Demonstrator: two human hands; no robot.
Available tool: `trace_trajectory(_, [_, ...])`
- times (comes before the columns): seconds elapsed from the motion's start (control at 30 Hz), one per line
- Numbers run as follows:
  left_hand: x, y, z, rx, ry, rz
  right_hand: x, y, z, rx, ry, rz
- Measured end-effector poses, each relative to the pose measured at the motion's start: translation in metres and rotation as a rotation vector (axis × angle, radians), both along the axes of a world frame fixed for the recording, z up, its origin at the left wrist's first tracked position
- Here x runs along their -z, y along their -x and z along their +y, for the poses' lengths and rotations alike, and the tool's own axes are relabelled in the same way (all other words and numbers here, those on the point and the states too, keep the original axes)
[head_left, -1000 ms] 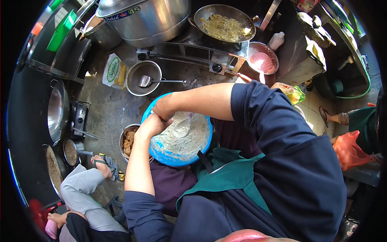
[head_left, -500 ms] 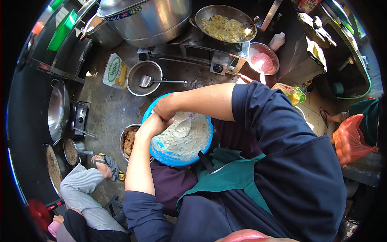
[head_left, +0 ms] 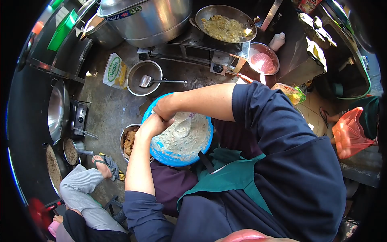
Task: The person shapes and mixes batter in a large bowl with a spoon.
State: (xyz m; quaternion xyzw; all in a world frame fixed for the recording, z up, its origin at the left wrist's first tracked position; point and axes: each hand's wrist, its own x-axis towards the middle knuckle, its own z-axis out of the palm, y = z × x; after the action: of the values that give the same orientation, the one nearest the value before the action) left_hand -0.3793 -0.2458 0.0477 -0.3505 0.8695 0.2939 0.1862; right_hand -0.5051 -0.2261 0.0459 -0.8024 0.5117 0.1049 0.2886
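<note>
A blue basin (head_left: pixel 179 161) of pale, thick batter (head_left: pixel 183 135) with green flecks sits before my lap. My left hand (head_left: pixel 154 125) is at its upper left rim, fingers curled inward; what they close on, if anything, is hidden. My right hand (head_left: pixel 164 107) bends down over the same rim and meets my left hand. Its fingers are out of sight behind the wrist and the other hand. Just left of the basin, partly behind my left forearm, stands a metal bowl of brown fried pieces (head_left: pixel 129 141).
Ahead, a wok of frying food (head_left: pixel 223 25) and a large steamer pot (head_left: pixel 149 24) stand on a low stove. A metal bowl with a spatula (head_left: pixel 146 82) and an oil pouch (head_left: pixel 115 72) are on the floor. One person sits at lower left; another holds a red bag (head_left: pixel 348 133).
My hands and the basin stay in place. At far right the red bag and the person with it have shifted slightly. The oil in the wok looks more bubbly.
</note>
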Motion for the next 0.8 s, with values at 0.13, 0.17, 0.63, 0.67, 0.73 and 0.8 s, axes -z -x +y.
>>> trace_trajectory(0.13, [0.003, -0.001, -0.001, 0.003, -0.003, 0.006, 0.0, 0.0, -0.001, -0.02, -0.004, 0.015])
trace_trajectory(0.17, [0.004, -0.001, -0.002, 0.005, -0.002, 0.008, 0.0, 0.0, -0.001, -0.019, 0.001, 0.015])
trace_trajectory(0.63, [-0.003, 0.002, 0.001, -0.006, 0.004, -0.039, 0.0, 0.0, -0.001, -0.03, -0.003, 0.002])
trace_trajectory(0.67, [-0.004, 0.002, 0.001, -0.008, 0.004, -0.041, 0.0, 0.0, -0.001, -0.028, -0.005, 0.003])
trace_trajectory(0.73, [-0.005, 0.002, 0.001, -0.009, 0.005, -0.042, -0.001, 0.0, -0.001, -0.026, -0.008, 0.004])
trace_trajectory(0.8, [-0.004, 0.002, 0.002, -0.008, 0.003, -0.041, -0.002, 0.0, 0.0, -0.027, -0.011, 0.007])
